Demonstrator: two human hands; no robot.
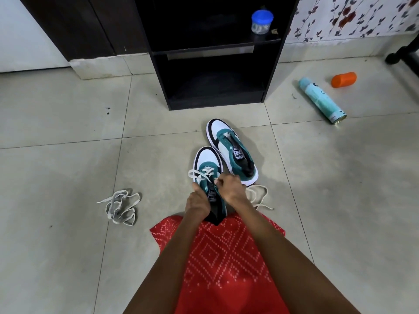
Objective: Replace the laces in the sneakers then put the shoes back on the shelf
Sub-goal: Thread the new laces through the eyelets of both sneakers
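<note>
Two white, teal and black sneakers stand on the tiled floor. The near sneaker (207, 162) has a cream lace (199, 174) threaded through its front eyelets. My left hand (197, 201) grips that sneaker's left side at the tongue. My right hand (230, 185) pinches the lace at an eyelet on the shoe's right side. The far sneaker (229, 146) has no lace and lies just beyond and to the right. A loose grey-white lace (121, 206) lies in a heap on the floor to the left. More cream lace (258, 197) trails behind my right wrist.
A black open shelf unit (213, 55) stands straight ahead with a blue-lidded jar (261, 21) on its upper shelf. A teal spray can (320, 99) and an orange cap (343, 79) lie on the floor to the right. My red patterned garment (222, 257) covers my lap.
</note>
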